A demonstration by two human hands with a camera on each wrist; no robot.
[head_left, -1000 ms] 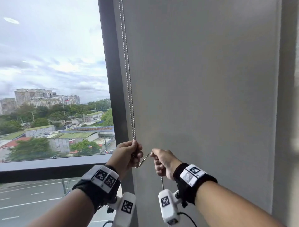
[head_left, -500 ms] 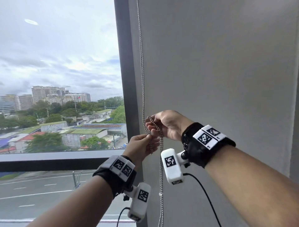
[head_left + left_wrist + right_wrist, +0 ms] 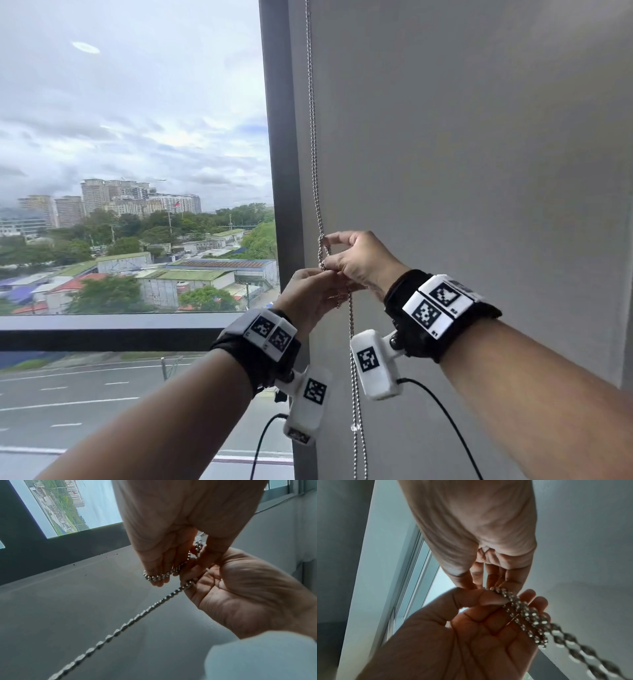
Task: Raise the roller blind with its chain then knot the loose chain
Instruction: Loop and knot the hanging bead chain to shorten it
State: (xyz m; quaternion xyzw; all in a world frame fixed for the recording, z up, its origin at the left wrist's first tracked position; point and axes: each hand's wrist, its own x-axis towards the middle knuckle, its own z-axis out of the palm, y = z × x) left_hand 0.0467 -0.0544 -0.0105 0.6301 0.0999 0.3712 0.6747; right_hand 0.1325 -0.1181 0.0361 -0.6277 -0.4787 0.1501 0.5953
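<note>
Silvery beaded chain (image 3: 314, 144) apparently looped, pinched by both hands' fingers (image 3: 330, 238).

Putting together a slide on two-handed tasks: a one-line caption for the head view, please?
Both hands, left hand and right hand, loop the bead chain beside a window.

Head view looks down; wrist views look up close, sharing the chain (image 3: 314, 178).
</note>
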